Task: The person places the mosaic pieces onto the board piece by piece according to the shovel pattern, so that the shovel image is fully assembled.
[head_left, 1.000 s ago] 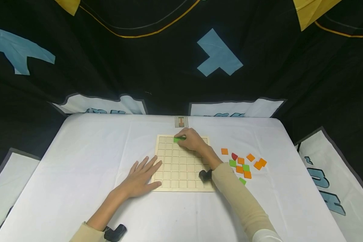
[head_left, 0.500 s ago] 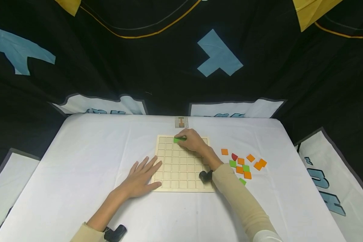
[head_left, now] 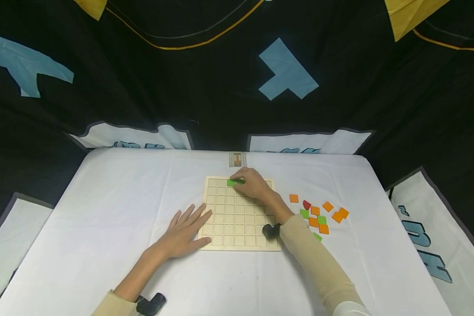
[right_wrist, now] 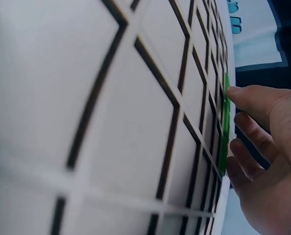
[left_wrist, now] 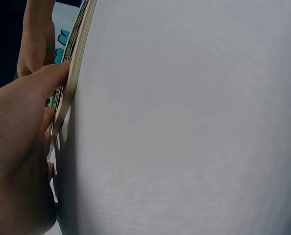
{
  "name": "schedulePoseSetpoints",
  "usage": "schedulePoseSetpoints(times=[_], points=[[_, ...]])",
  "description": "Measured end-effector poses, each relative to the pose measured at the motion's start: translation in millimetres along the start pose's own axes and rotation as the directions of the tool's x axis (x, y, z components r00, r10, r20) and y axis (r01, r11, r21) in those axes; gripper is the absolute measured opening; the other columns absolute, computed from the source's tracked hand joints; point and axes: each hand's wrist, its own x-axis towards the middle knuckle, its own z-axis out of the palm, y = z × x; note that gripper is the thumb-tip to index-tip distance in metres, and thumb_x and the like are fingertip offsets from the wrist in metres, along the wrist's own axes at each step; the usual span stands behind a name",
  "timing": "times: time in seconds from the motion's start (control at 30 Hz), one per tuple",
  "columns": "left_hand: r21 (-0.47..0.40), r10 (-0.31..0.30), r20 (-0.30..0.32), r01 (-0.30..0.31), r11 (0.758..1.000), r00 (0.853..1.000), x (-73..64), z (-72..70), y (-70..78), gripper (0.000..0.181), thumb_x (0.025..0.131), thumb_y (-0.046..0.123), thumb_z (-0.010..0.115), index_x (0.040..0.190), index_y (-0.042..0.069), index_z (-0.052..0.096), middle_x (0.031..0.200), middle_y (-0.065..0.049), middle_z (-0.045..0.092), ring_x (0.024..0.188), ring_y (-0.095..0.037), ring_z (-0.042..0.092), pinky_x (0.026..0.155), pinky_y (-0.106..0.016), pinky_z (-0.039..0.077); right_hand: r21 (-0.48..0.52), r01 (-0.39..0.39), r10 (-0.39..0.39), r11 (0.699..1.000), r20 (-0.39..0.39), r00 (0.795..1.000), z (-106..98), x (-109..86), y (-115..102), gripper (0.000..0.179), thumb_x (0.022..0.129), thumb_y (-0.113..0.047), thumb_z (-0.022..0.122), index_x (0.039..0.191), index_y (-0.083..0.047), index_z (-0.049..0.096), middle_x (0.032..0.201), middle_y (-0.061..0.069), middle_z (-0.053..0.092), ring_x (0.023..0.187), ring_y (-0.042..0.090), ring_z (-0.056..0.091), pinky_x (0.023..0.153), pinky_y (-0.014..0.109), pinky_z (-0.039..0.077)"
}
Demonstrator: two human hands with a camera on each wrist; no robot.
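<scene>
A pale wooden grid board (head_left: 223, 218) lies on the white table. Two green square tiles, the left green tile (head_left: 231, 182) and the right one beside it, sit side by side in its far row. My right hand (head_left: 252, 183) reaches over the board, thumb and finger pinching at the right green tile, which it partly covers. In the right wrist view, the thumb (right_wrist: 243, 95) touches the green strip (right_wrist: 226, 122) at the board's far edge. My left hand (head_left: 183, 232) rests with spread, straight fingers on the board's left edge. The left wrist view has its thumb (left_wrist: 55, 76) against the board's rim.
Right of the board lie several loose orange tiles (head_left: 294, 198), a few green tiles (head_left: 304, 213) and a red rounded piece (head_left: 307, 205). A small card (head_left: 237, 159) with a printed grid pattern sits beyond the board. Dark curtain (head_left: 221, 96) hangs behind the table.
My right hand has shifted slightly to the right, showing more of the green tiles. My left hand stays in place on the board's edge.
</scene>
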Motion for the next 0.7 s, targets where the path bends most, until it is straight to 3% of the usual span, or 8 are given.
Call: schedulePoseSetpoints(times=[0.13, 0.33, 0.7], points=[[0.0, 0.002, -0.003, -0.002, 1.0, 1.0, 0.4, 0.2, 0.3, 0.074, 0.097, 0.05, 0.056, 0.156, 0.011, 0.035, 0.164, -0.012, 0.021, 0.149, -0.041, 0.011, 0.114, -0.066, 0.004, 0.03, -0.005, 0.006, 1.0, -0.009, 1.0, -10.6, -9.5, 0.9, 0.031, 0.09, -0.008, 0.073, 0.12, -0.005, 0.072, 0.123, 0.007, 0.067, 0.124, 0.025, 0.055, 0.108, 0.038, 0.04], [-0.007, 0.008, -0.008, -0.008, 1.0, 1.0, -0.4, 0.0, 0.9, 0.073, 0.097, 0.049, 0.057, 0.156, 0.011, 0.035, 0.164, -0.012, 0.021, 0.149, -0.042, 0.011, 0.114, -0.067, 0.004, 0.085, -0.059, 0.061, 0.995, -0.03, 0.998, -30.4, -30.4, 5.4, 0.033, 0.093, -0.009, 0.071, 0.125, -0.004, 0.069, 0.128, 0.009, 0.064, 0.122, 0.028, 0.057, 0.101, 0.039, 0.047], [0.001, -0.001, -0.002, 0.001, 1.0, 1.0, 0.1, -0.4, 1.3, 0.073, 0.097, 0.049, 0.057, 0.156, 0.011, 0.035, 0.164, -0.012, 0.021, 0.149, -0.041, 0.011, 0.114, -0.066, 0.004, 0.097, -0.149, 0.162, 0.984, -0.15, 0.975, -63.9, -78.5, 28.6, 0.032, 0.092, -0.013, 0.073, 0.123, -0.007, 0.07, 0.13, 0.008, 0.064, 0.122, 0.028, 0.056, 0.102, 0.046, 0.045]])
